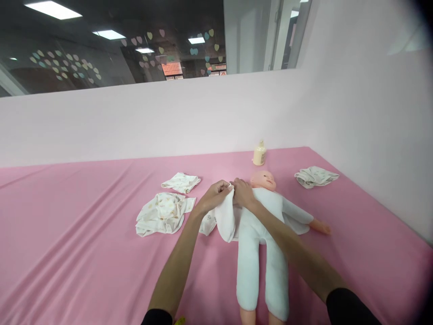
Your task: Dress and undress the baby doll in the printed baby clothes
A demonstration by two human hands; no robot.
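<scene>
You are in a practice room for baby care, in an office-like building.
A baby doll (248, 257) lies on a long worktop (84, 234) with a pink sheet over it. Small baby clothes (164, 213) lie on the sheet, and a little cream bottle (259, 154) stands by the plain wall (365, 126). Above it you see a glass window (111, 58) with paper hearts (64, 63) and flat ceiling lights (53, 10).

Pink sheet (84, 234), white doll suit (251, 253) — cream bottle (259, 154)
</scene>
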